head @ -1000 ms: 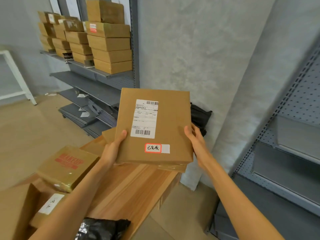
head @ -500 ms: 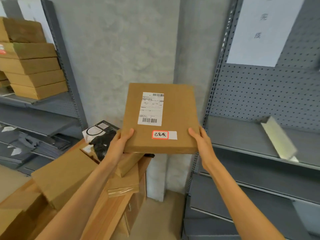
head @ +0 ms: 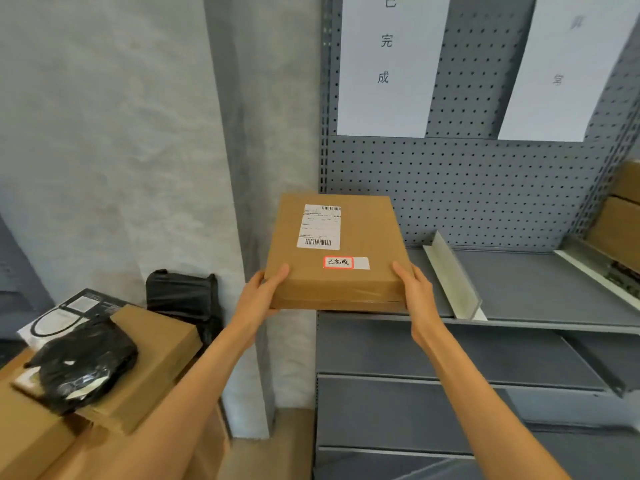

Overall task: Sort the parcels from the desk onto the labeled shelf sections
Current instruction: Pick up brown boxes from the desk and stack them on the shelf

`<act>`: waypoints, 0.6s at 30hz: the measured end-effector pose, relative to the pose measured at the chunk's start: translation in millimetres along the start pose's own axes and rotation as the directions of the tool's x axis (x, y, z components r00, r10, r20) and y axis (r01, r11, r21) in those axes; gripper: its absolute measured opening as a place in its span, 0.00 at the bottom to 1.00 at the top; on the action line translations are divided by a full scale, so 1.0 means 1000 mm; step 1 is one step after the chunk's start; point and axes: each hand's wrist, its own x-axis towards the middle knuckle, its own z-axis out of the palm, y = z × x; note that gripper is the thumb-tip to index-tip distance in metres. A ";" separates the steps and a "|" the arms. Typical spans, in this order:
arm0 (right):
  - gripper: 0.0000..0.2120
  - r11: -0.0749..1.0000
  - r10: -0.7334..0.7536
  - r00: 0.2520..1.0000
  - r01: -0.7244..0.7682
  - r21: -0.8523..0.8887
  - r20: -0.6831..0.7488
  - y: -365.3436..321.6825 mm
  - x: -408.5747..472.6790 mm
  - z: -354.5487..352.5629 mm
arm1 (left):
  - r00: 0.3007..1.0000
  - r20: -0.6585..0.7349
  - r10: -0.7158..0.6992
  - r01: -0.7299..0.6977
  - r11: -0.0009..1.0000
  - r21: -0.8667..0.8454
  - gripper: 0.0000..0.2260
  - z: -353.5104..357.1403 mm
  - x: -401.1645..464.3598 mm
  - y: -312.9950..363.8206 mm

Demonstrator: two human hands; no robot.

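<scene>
Nearest to us, low on the left, a black poly bag (head: 83, 367) lies on top of a stack of cardboard boxes (head: 152, 362) on the desk, with a second black bag (head: 181, 294) standing behind them against the grey wall.

Beyond these we hold the flat cardboard parcel (head: 337, 251) in both hands. Our left hand (head: 265, 292) grips the near left corner, thumb lying on the top face and fingers curled under it. Our right hand (head: 414, 292) grips the near right corner in the same way, thumb on top, fingers tucked beneath and out of sight. The parcel lies face up and nearly level, its long axis running away from us toward the shelf back. Its shipping label (head: 318, 226) sits toward the far end, and a small red-bordered sticker (head: 338, 262) with handwriting sits near our edge.

The parcel's far part reaches over the left end of the grey shelf (head: 536, 289); we cannot tell whether it touches the surface. Just to its right a pale divider (head: 453, 275) stands upright on the shelf, running front to back. Behind is the pegboard back (head: 467, 188), with a white paper sign (head: 388, 64) above the parcel and another sign (head: 568, 67) further right. More brown boxes (head: 620, 216) sit at the far right edge.
</scene>
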 end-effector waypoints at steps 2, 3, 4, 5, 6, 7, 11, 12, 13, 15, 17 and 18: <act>0.20 1.000 0.013 1.000 -0.014 -0.023 -0.014 0.007 0.015 -0.014 | 1.000 0.010 -0.014 0.014 1.000 0.012 0.19 0.018 0.012 -0.005; 0.20 0.999 0.024 0.999 -0.024 -0.040 -0.022 0.011 0.021 -0.020 | 1.000 0.011 -0.018 0.018 1.000 0.024 0.20 0.027 0.018 -0.007; 0.21 0.998 0.034 0.999 -0.035 -0.055 -0.028 0.016 0.028 -0.025 | 1.000 0.016 -0.025 0.025 0.999 0.042 0.22 0.034 0.023 -0.010; 0.21 0.997 0.041 0.999 -0.043 -0.065 -0.031 0.020 0.034 -0.030 | 0.999 0.021 -0.033 0.032 0.998 0.057 0.24 0.041 0.029 -0.013; 0.21 0.996 0.046 0.998 -0.048 -0.070 -0.029 0.023 0.040 -0.035 | 0.999 0.031 -0.043 0.041 0.997 0.066 0.25 0.047 0.034 -0.017; 0.21 0.996 0.049 0.998 -0.051 -0.075 -0.027 0.026 0.046 -0.038 | 0.998 0.039 -0.047 0.044 0.996 0.074 0.26 0.053 0.039 -0.020; 0.17 0.995 0.056 0.998 -0.059 -0.080 -0.032 0.032 0.063 -0.047 | 0.996 0.059 -0.068 0.060 0.991 0.118 0.31 0.069 0.057 -0.034; 0.17 0.995 0.063 0.997 -0.066 -0.078 -0.033 0.034 0.067 -0.048 | 0.995 0.061 -0.074 0.066 0.990 0.124 0.31 0.072 0.061 -0.036; 0.16 0.994 0.073 0.997 -0.076 -0.076 -0.037 0.036 0.071 -0.050 | 0.995 0.063 -0.077 0.069 0.989 0.130 0.31 0.076 0.064 -0.038; 0.15 0.993 0.091 0.995 -0.094 -0.074 -0.041 0.038 0.076 -0.051 | 0.995 0.064 -0.078 0.069 0.988 0.135 0.31 0.081 0.069 -0.039; 0.12 0.993 0.091 0.995 -0.093 -0.072 -0.036 0.038 0.083 -0.053 | 0.995 0.064 -0.078 0.069 0.988 0.137 0.32 0.087 0.076 -0.039; 0.11 0.993 0.090 0.995 -0.092 -0.072 -0.034 0.039 0.087 -0.054 | 0.995 0.060 -0.081 0.072 0.987 0.143 0.32 0.090 0.080 -0.040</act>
